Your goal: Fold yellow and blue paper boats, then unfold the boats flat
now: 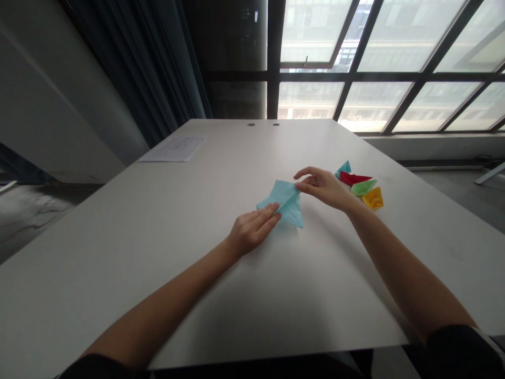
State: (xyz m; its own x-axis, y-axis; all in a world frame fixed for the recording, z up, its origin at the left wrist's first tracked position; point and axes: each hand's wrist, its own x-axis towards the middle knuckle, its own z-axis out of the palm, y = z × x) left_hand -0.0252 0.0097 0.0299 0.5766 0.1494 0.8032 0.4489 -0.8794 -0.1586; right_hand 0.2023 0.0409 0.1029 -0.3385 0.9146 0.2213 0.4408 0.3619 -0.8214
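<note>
A light blue sheet of origami paper with crease lines lies near the middle of the white table, partly folded. My left hand rests flat on its near left part, the fingers stretched out and pressing it down. At the paper's far right corner, my right hand pinches the edge between thumb and fingers and lifts it slightly. The underside of the paper and the spot beneath my left fingers are hidden.
Right of my right hand sit folded paper pieces: blue, red, green and yellow. A printed sheet lies at the table's far left. Windows and a dark curtain stand beyond the table.
</note>
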